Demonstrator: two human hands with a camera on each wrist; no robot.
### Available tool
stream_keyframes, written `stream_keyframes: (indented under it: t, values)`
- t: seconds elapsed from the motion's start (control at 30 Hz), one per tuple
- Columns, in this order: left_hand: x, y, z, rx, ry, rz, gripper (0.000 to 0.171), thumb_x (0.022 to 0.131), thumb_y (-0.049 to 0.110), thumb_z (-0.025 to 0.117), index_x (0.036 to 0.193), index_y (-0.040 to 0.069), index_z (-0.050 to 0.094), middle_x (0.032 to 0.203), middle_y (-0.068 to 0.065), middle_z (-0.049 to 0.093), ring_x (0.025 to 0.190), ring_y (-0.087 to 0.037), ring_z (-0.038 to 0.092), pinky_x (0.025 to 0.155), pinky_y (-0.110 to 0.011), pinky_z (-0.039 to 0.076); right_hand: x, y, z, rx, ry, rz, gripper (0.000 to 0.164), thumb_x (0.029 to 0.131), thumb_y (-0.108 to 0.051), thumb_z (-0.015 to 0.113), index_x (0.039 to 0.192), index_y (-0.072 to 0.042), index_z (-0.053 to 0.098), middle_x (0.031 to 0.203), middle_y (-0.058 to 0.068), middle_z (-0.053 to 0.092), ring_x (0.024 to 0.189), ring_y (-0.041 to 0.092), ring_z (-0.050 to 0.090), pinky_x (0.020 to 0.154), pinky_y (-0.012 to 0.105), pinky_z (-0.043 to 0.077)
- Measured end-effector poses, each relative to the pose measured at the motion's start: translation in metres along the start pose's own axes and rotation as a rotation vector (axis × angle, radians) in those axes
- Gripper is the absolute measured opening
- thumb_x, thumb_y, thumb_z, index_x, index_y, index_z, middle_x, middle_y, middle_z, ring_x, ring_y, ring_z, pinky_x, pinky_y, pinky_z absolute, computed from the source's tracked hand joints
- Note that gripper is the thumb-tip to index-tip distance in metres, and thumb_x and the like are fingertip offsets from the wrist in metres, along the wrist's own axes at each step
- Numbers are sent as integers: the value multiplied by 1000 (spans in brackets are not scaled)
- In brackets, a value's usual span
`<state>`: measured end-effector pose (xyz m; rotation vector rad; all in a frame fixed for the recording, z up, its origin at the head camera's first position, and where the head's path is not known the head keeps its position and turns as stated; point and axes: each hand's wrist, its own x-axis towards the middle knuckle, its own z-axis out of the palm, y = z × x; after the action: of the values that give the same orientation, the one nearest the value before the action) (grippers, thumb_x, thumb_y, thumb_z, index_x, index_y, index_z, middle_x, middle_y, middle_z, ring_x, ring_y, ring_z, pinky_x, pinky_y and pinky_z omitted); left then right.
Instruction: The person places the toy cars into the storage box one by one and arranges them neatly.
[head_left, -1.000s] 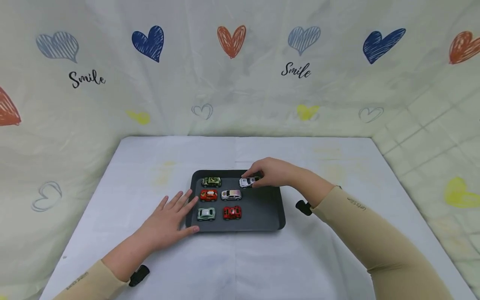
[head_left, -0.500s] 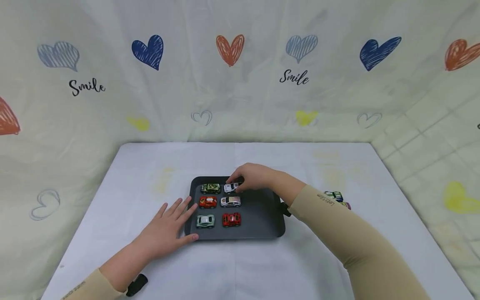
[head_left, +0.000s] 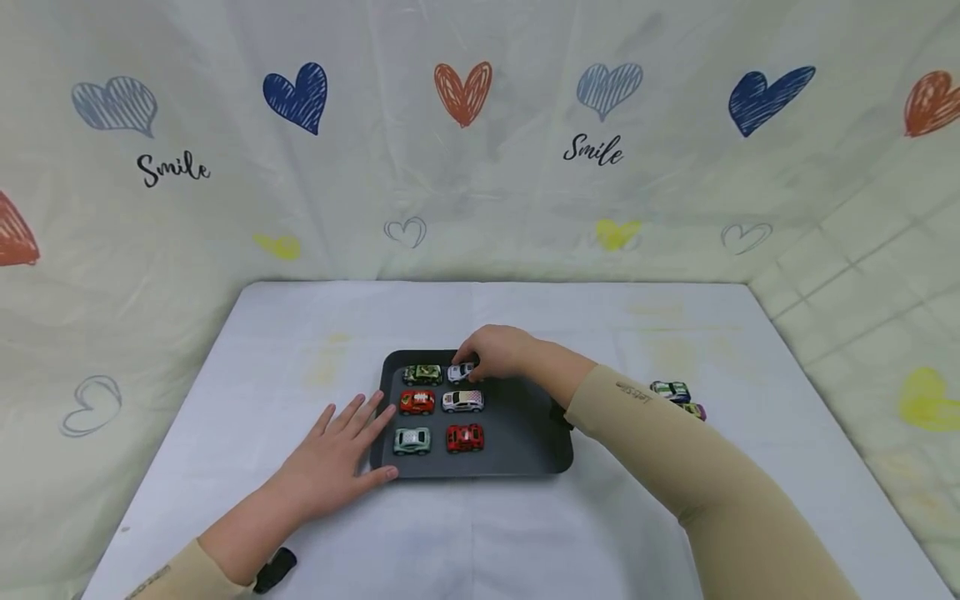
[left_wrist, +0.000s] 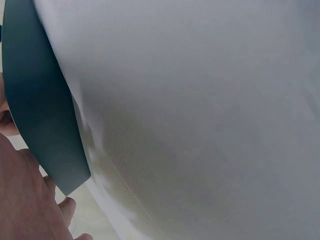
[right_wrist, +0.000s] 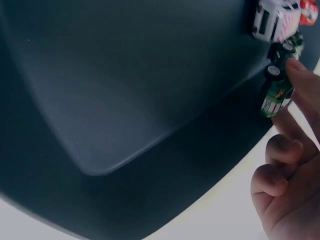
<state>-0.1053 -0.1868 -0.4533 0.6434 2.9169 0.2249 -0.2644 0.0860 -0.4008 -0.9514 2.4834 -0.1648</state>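
A dark grey tray (head_left: 525, 433) lies on the white-covered table. My right hand (head_left: 498, 352) reaches over its back edge and pinches a white-topped toy car (head_left: 460, 372) between thumb and fingers. In the right wrist view that toy car (right_wrist: 275, 97) shows a green side and black wheels. Left of it sits a camouflage car (head_left: 422, 375). A red-orange car (head_left: 417, 402) and a white patterned car (head_left: 462, 401) form the middle row; a pale green car (head_left: 412, 441) and a red car (head_left: 465, 437) the front one. My left hand (head_left: 330, 458) rests with spread fingers at the tray's left edge.
Right of the tray, a green-and-white toy car (head_left: 670, 390) and a pinkish-yellow one (head_left: 693, 410) lie on the table (head_left: 337, 317), partly behind my right sleeve (head_left: 675, 450). A cloth backdrop (head_left: 525, 192) with printed hearts rises behind the table.
My right hand has moved left along the tray's back with the white-topped car, bringing it beside the camouflage car. Two cars on the right have come into view. The left hand stays put.
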Motion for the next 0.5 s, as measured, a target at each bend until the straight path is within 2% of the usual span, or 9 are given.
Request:
stream_keyframes:
  t: [0.5]
  values:
    - [-1,0,-1,-12,-13,-10,86,91,69,52,159,24,26,166,-1,13,151,-32,14,119,-60,11,0,-9,8,-217,37,-45,35,94,-24,72,128,-19,69,125,-1,68,113,17,63,94,36,52]
